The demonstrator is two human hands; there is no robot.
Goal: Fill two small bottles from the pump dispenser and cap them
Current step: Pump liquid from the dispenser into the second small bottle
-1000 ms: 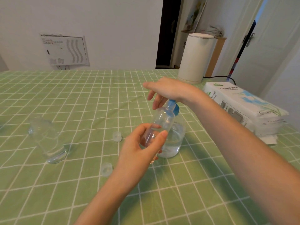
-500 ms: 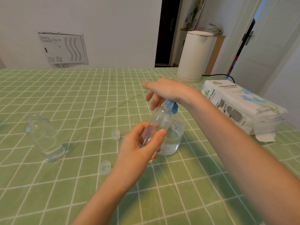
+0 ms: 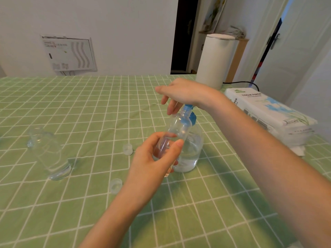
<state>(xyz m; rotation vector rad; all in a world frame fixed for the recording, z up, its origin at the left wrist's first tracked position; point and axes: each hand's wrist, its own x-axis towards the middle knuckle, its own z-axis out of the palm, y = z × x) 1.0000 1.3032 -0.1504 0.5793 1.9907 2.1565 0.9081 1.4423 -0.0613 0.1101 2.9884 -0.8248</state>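
Left hand (image 3: 152,161) tight around 1 small bottle (image 3: 179,126), right hand (image 3: 184,92) loose-fingered atop pump dispenser (image 3: 192,151); "TISSUE PAPER" pack (image 3: 268,111).

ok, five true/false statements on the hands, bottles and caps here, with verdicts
1. The left hand holds a small bottle, tilted, its mouth near the pump. True.
2. The right hand rests on the tissue pack. False: it rests on the blue pump head of the dispenser.
3. A second bottle is on the tablecloth left of the hands, untouched. True.
4. Both caps are screwed on. False: they lie loose on the tablecloth.
5. The dispenser is empty. False: clear liquid shows in its lower part.
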